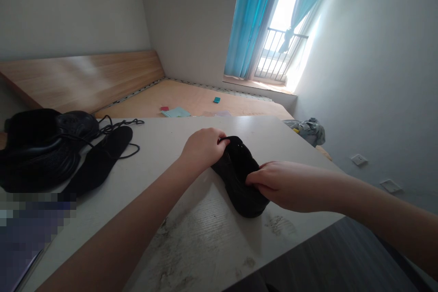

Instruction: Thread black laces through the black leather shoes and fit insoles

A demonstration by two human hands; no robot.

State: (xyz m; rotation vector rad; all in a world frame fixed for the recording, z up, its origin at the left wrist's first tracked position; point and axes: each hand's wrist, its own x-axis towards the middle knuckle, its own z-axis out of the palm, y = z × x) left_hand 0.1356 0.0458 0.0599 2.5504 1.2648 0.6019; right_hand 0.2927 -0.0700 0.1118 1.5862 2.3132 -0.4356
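A black shoe (236, 187) without laces stands on the white table (191, 246), its opening facing up and its eyelets showing along one edge. My left hand (204, 147) pinches the rim of the shoe at its far end, thumb on the inner side. Nearer to me, my right hand (268, 180) grips the shoe's right edge, with its fingertips over the opening. What lies deep inside the shoe is too dark to make out. To the left rests a loose black insole (102, 159), with black shoelaces (119, 127) beside and across it.
Another black shoe (37, 155) lies at the table's left edge. Dirt smudges (178, 278) mark the near tabletop. Beyond stands a bed (191, 91) with small coloured items on it. A crumpled grey cloth (310, 131) is at the right, and blue curtains (251, 18) hang by the window.
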